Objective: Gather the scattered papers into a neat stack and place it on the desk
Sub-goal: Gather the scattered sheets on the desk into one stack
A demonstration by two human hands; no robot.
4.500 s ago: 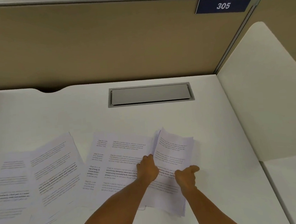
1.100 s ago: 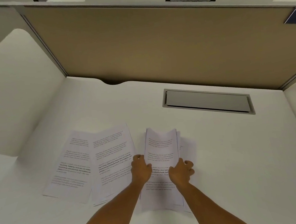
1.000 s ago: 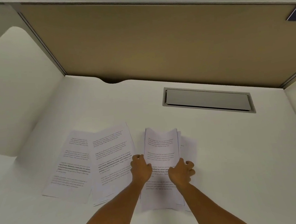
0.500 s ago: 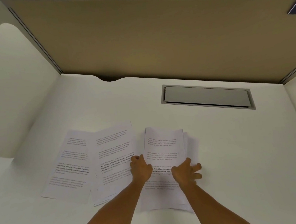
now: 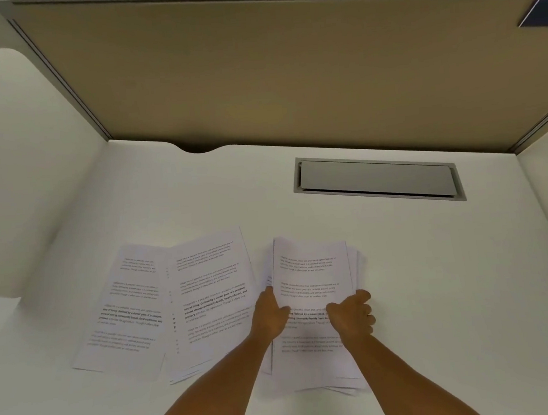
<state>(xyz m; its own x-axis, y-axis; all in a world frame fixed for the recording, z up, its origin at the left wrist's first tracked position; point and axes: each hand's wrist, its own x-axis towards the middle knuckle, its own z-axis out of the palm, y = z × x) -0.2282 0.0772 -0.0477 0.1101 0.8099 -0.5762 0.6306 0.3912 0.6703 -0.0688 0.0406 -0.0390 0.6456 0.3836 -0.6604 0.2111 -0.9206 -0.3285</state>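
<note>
Left hand: forearm reaching up from the near edge, grip clamped on the left edge of the stack, thumb on top. Right hand: mirrored pose, fingers curled shut over the stack's right edge. Stack: white printed sheets, edges slightly fanned, lying on the desk right of centre; long axis runs away from the person, text head at the far end. Loose sheets: just left of it, overlapping, flat.
</note>
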